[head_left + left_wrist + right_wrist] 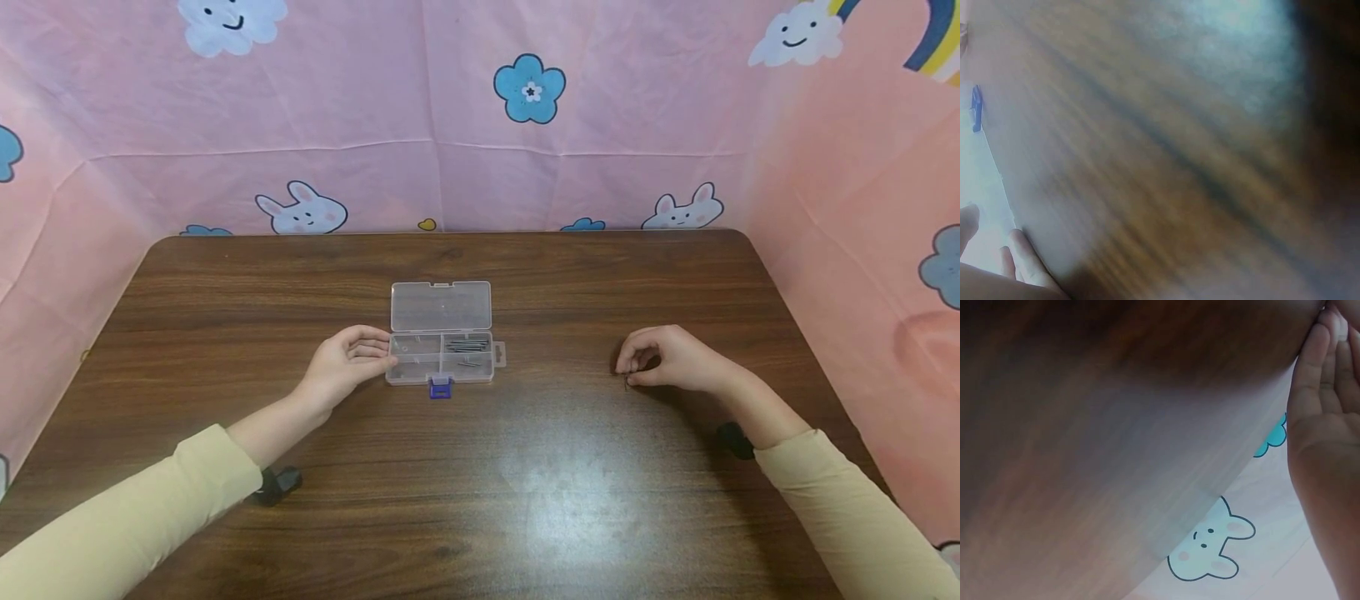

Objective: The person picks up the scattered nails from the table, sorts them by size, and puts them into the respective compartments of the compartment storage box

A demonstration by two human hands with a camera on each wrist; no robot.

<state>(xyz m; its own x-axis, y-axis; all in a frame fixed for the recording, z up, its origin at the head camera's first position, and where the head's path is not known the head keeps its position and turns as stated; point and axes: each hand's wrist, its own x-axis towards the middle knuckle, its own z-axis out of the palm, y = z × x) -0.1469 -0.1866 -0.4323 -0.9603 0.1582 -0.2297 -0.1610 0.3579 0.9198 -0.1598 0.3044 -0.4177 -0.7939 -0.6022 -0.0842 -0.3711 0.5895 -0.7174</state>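
A clear plastic compartment box [414, 356] stands with its lid [441, 307] raised at the back. Long thin metal rods, perhaps nails or screws [467, 345], lie in its back right compartment, and a few shorter metal pieces [469, 363] in the front right one. My left hand [341, 367] holds the box's left end between thumb and fingers. Well to the right of the box, my right hand [671, 358] pinches a small thin dark piece [626, 382] just over the table; its exact kind is too small to tell.
The brown wooden table [480, 483] reaches back to a pink cloth [390, 100] printed with rabbits and clouds. A blue latch [440, 389] sticks out from the box's front, and a hanging tab [500, 354] from its right end. Dark devices sit by both wrists.
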